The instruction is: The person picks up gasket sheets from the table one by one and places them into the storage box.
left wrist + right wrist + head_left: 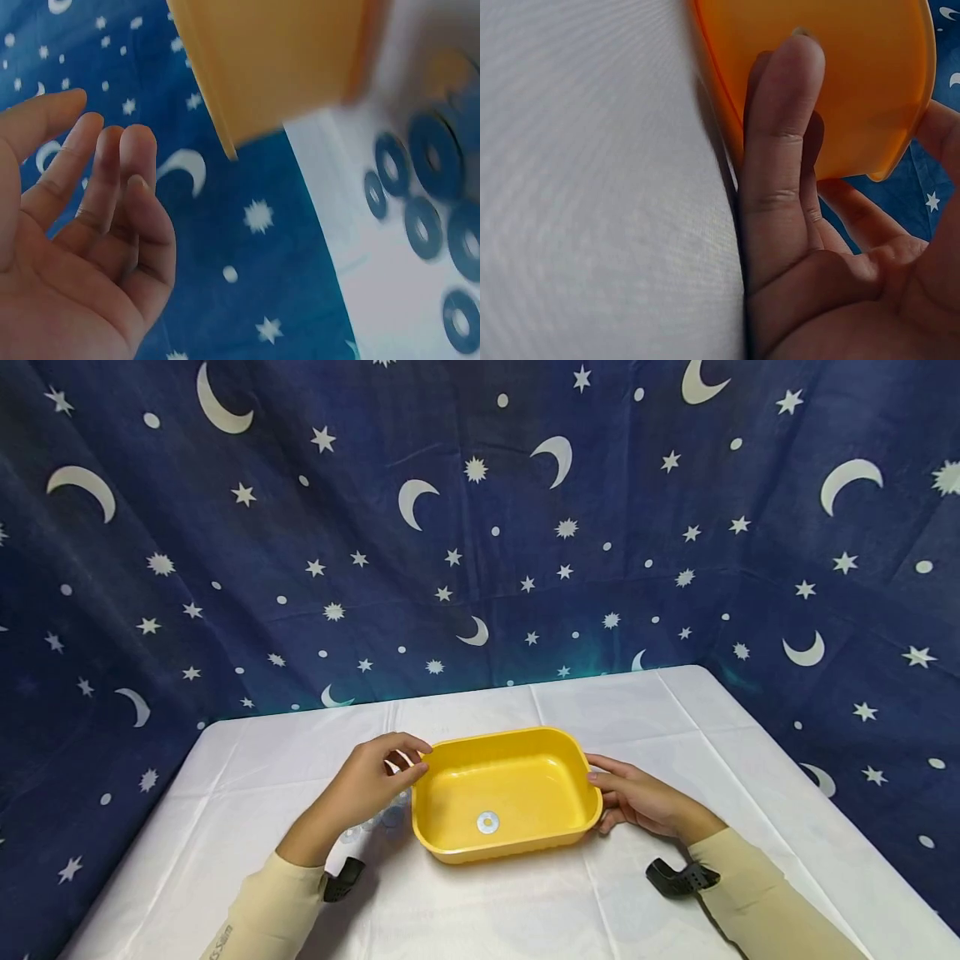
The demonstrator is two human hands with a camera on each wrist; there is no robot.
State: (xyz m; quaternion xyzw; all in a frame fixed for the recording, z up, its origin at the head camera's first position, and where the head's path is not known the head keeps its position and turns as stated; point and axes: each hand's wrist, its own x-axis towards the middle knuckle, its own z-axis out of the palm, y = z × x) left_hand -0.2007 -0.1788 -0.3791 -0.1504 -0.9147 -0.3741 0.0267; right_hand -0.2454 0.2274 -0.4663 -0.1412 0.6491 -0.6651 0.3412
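Observation:
A yellow rectangular plastic tub (517, 856) with rounded corners is in the middle of the white table. One flat grey washer (488, 822) lies inside, toward its near side. My right hand (637, 796) holds the tub's right end, thumb at the rim and fingers against the outer wall (862, 97). At the left end, my left hand (378, 777) is beside the rim with loosely bent fingers. In the left wrist view a gap shows between that hand (97, 232) and the tub. Several washers (424, 227) of different sizes lie on the table, partly hidden behind the left forearm.
A white cloth covers the table (480, 910). Dark blue fabric (480, 527) with moons and stars hangs behind the table and along both sides. Black wrist mounts (682, 877) sit on both sleeves, close over the cloth.

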